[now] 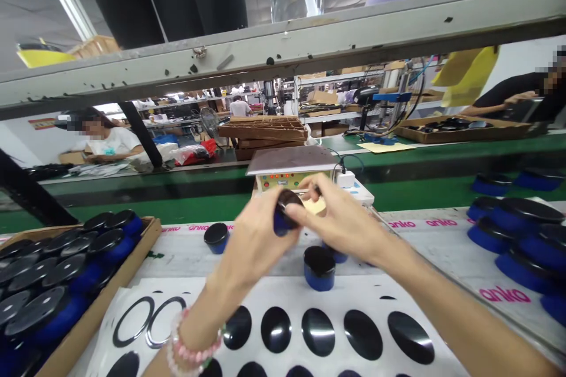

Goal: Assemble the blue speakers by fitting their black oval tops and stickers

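L hand (pixel 254 232) fingers clamped on blk/blue round pc (pixel 282 222), held above worktop (pixel 177 259) nr centre; R hand (pixel 347 221) thumb on its face, grip at other fingertips can't be confirmed; risk: smudged or scuffed gloss, cause bare-thumb pressure.

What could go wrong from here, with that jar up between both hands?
The held jar looks smooth and glossy; it could slip from the left hand and hit the standing jar just below.

The right hand is also close above that jar, so a dip might knock it over.

The bead bracelets sit over the sheet of black discs; if lowered, they might drag or scuff some.
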`<move>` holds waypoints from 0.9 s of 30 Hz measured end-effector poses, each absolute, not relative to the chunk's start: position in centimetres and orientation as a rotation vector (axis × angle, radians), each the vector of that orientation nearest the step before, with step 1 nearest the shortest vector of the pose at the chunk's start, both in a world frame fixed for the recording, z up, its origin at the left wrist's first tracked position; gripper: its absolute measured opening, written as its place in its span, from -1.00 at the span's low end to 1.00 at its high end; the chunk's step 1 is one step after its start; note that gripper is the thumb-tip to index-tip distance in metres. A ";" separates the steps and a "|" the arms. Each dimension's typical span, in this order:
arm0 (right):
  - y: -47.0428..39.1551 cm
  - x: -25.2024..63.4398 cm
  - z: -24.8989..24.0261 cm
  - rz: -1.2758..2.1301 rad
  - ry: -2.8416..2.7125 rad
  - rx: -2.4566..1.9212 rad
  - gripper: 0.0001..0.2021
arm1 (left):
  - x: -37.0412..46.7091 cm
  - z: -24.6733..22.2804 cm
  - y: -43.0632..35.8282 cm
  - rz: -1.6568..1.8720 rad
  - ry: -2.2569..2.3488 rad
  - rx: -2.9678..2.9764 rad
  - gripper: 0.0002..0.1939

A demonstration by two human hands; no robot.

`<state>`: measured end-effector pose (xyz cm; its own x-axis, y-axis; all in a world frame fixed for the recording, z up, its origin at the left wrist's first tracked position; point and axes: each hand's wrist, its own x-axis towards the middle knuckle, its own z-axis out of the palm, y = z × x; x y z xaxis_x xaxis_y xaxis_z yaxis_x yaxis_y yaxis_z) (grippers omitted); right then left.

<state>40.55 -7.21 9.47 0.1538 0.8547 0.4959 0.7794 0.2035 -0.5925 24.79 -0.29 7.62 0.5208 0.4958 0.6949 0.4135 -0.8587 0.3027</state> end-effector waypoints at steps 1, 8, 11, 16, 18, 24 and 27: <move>-7.5 41.3 10.1 0.071 -1.618 -1.577 -0.71 | 23.8 8.6 0.6 1.307 0.947 2.643 -0.38; -12.1 48.1 7.4 0.136 -1.677 -1.991 -0.75 | 11.4 6.9 8.4 0.630 1.794 2.364 -0.39; -13.1 47.8 4.3 0.276 -1.888 -2.021 -0.78 | 8.1 2.0 9.7 0.517 1.780 2.293 -0.45; -10.9 44.2 2.1 0.280 -2.197 -1.744 -0.77 | 10.1 -0.5 8.6 0.620 1.736 2.403 -0.22; -9.2 43.3 2.1 0.282 -2.228 -1.722 -0.74 | 13.3 -0.1 7.2 0.643 1.511 2.551 -0.28; -5.5 42.6 1.7 0.071 -2.102 -1.769 -0.88 | 23.5 -1.3 4.4 0.480 0.906 2.728 -0.29; -5.5 43.0 1.0 0.048 -2.077 -1.779 -0.80 | 25.7 -2.1 4.6 0.427 0.855 2.740 -0.38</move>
<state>43.04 -5.50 1.00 -0.1070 0.9544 0.2786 0.9406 0.1880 -0.2828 25.69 4.64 -2.12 0.7861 0.5836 0.2038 0.5136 -0.8001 0.3100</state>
